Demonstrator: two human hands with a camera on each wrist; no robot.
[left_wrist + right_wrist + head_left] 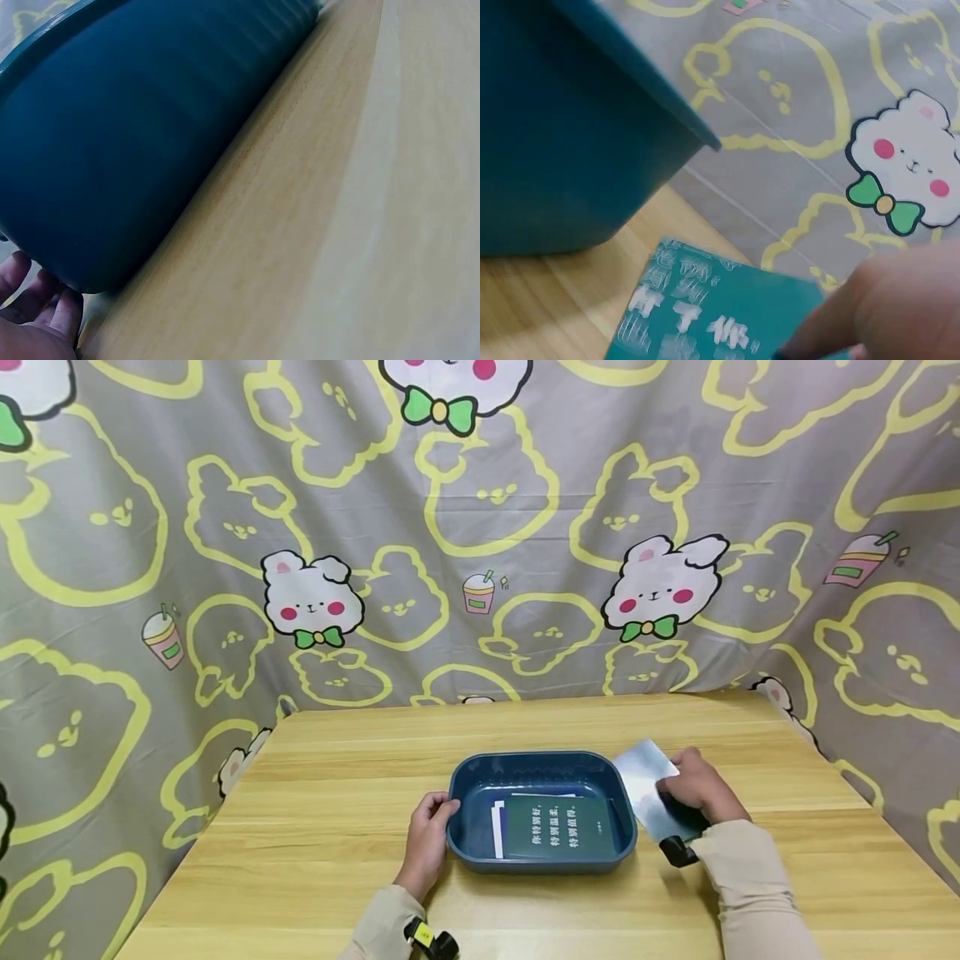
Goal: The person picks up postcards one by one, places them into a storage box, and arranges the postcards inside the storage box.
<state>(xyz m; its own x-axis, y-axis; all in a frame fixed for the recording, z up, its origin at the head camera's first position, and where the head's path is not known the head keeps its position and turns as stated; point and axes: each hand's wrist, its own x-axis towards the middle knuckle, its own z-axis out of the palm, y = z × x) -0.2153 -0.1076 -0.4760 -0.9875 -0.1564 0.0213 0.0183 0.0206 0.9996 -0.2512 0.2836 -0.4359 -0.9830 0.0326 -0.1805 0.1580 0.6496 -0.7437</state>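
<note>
A dark blue rectangular plastic tub (467, 852) stands on the wooden table. My left hand (429, 835) grips its left end, thumb at the rim and fingers against the outer wall; the left wrist view shows those fingers (66, 311) by the tub's lower corner. Inside the tub lie several cards, topped by a dark green card (558, 827) with white Chinese writing. Just right of the tub, my right hand (699, 787) pinches another card (647, 785). This one looks pale and shiny from the head, but green with blurred white writing in the right wrist view.
The light wood table (330, 827) spreads out around the tub. A grey curtain (525, 610) printed with yellow outlines and white rabbits hangs behind it and along both sides. Each wrist wears a small black camera (678, 852).
</note>
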